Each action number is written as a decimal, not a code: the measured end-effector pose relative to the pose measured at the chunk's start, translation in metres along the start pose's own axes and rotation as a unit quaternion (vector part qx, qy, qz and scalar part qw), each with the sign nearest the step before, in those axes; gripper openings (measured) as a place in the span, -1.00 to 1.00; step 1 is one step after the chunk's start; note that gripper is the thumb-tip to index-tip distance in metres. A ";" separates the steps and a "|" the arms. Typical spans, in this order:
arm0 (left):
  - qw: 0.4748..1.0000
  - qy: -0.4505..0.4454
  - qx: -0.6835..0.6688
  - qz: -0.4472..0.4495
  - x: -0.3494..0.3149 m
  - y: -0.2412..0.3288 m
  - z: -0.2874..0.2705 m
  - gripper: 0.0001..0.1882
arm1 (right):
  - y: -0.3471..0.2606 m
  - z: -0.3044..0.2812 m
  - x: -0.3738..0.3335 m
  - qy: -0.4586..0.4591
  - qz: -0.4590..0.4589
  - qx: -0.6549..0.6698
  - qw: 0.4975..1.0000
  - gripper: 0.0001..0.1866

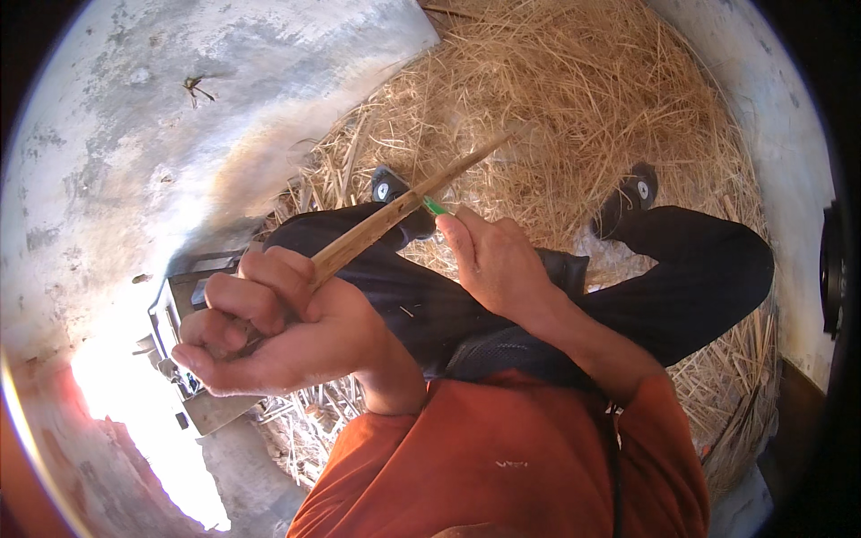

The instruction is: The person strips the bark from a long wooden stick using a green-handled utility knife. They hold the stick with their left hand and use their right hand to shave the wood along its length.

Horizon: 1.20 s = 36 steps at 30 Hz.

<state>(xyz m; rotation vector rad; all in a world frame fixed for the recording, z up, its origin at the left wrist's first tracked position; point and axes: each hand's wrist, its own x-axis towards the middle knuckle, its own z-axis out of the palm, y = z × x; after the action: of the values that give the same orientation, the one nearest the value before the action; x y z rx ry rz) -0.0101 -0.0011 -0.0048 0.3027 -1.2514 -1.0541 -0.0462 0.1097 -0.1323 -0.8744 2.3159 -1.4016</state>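
Note:
My left hand (278, 327) is closed around the near end of a long, pale wooden stick (368, 231). The stick slants up and to the right over my lap, narrowing toward its far end. In my right hand (498, 264) is a small green tool (434, 206), whose green tip shows past the thumb and meets the stick's lower edge near its middle. The rest of that tool is hidden in my fingers, so its exact kind does not show.
Dry straw (583, 81) covers the floor around my shoes (625, 199). A pale, stained wall (117, 170) rises on the left, with a grey metal box-like device (193, 300) beside my left hand. Bright light comes in at lower left. Another pale wall (762, 99) stands on the right.

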 end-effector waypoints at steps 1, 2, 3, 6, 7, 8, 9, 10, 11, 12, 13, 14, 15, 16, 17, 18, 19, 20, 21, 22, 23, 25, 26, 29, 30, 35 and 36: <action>1.000 -0.003 -0.003 -0.003 -0.002 -0.001 0.001 -0.56 | 0.013 0.005 0.000 -0.007 0.024 -0.025 0.999 -0.55; 1.000 -0.005 -0.001 0.000 -0.001 0.000 -0.001 -0.56 | 0.022 0.005 0.004 -0.018 0.043 -0.046 0.998 -0.59; 1.000 -0.007 0.000 0.002 0.001 0.000 -0.003 -0.56 | 0.028 0.005 0.006 -0.028 0.062 -0.067 0.995 -0.63; 1.000 -0.019 -0.014 -0.001 0.004 -0.001 -0.013 -0.57 | 0.032 -0.004 0.007 -0.062 0.081 -0.109 0.989 -0.63; 1.000 -0.012 -0.019 -0.009 0.007 -0.003 -0.015 -0.57 | 0.034 -0.004 0.007 -0.060 0.074 -0.122 0.988 -0.65; 0.999 -0.007 -0.029 -0.012 0.012 -0.006 -0.012 -0.57 | 0.033 -0.005 0.011 -0.053 0.065 -0.134 0.987 -0.67; 0.999 -0.002 -0.039 -0.015 0.017 -0.007 -0.012 -0.57 | 0.034 -0.005 0.015 -0.046 0.054 -0.146 0.987 -0.69; 0.998 -0.020 -0.063 -0.023 0.019 -0.006 -0.015 -0.56 | 0.044 0.000 0.018 -0.036 0.004 -0.177 0.984 -0.67; 0.998 -0.006 -0.062 -0.025 0.019 -0.004 -0.014 -0.61 | 0.066 0.008 0.018 -0.029 -0.046 -0.204 0.977 -0.65; 0.998 0.006 -0.063 -0.027 0.019 -0.002 -0.012 -0.63 | 0.105 0.010 0.018 -0.077 0.007 -0.252 0.965 -0.68; 0.996 0.014 -0.078 -0.040 0.018 -0.003 -0.007 -0.62 | 0.153 0.004 0.011 -0.114 0.072 -0.307 0.942 -0.70; 1.000 0.005 -0.013 0.002 0.019 -0.007 -0.006 -0.60 | 0.195 0.001 0.000 -0.096 0.069 -0.311 0.943 -0.66; 0.999 0.008 -0.051 -0.010 0.020 -0.013 -0.001 -0.60 | 0.223 0.000 -0.008 -0.086 0.067 -0.315 0.943 -0.61; 0.997 0.015 -0.064 -0.029 0.019 -0.014 -0.007 -0.58 | 0.212 0.003 -0.010 -0.079 0.122 -0.277 0.950 -0.59; 0.996 0.023 -0.077 -0.049 0.017 -0.011 -0.014 -0.54 | 0.184 0.000 0.000 -0.072 0.176 -0.241 0.952 -0.57; 0.998 0.018 -0.057 -0.035 0.017 -0.009 -0.014 -0.54 | 0.159 -0.007 0.021 -0.051 0.216 -0.205 0.953 -0.54; 0.998 0.009 -0.060 -0.029 0.019 -0.009 -0.012 -0.54 | 0.141 -0.015 0.032 -0.036 0.203 -0.173 0.963 -0.53; 0.998 -0.003 -0.061 -0.033 0.019 -0.009 -0.011 -0.55 | 0.127 -0.023 0.034 -0.022 0.198 -0.142 0.970 -0.51; 0.997 -0.015 -0.060 -0.034 0.019 -0.010 -0.010 -0.55 | 0.116 -0.025 0.035 -0.009 0.192 -0.108 0.975 -0.50; 0.998 -0.019 -0.053 -0.024 0.020 -0.010 -0.010 -0.55 | 0.108 -0.023 0.035 -0.006 0.161 -0.099 0.982 -0.50; 0.998 -0.023 -0.050 -0.020 0.021 -0.011 -0.009 -0.55 | 0.101 -0.023 0.033 0.000 0.135 -0.094 0.986 -0.51; 0.999 -0.021 -0.043 -0.019 0.022 -0.012 -0.011 -0.55 | 0.092 -0.016 0.029 -0.019 0.094 -0.063 0.993 -0.48; 0.999 -0.017 -0.045 -0.022 0.023 -0.012 -0.008 -0.55 | 0.089 -0.015 0.029 -0.038 0.079 -0.039 0.995 -0.44; 0.997 -0.023 -0.068 -0.039 0.019 -0.008 -0.003 -0.57 | 0.100 0.000 0.039 -0.040 0.096 -0.023 0.994 -0.49; 0.993 -0.041 -0.097 -0.054 0.021 -0.007 -0.007 -0.57 | 0.112 0.006 0.044 -0.030 0.113 -0.026 0.993 -0.53; 0.998 -0.052 -0.028 -0.012 0.031 -0.019 -0.010 -0.56 | 0.154 0.018 0.063 0.010 0.076 -0.090 0.993 -0.54; 0.998 -0.059 -0.033 -0.016 0.032 -0.019 -0.012 -0.56 | 0.154 0.019 0.063 0.022 0.064 -0.108 0.992 -0.54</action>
<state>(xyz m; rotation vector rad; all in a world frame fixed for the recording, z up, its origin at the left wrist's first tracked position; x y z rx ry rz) -0.0106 -0.0402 -0.0026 0.2125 -1.3182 -1.1510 -0.1374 0.1092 -0.2723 -0.7422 2.5431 -1.1470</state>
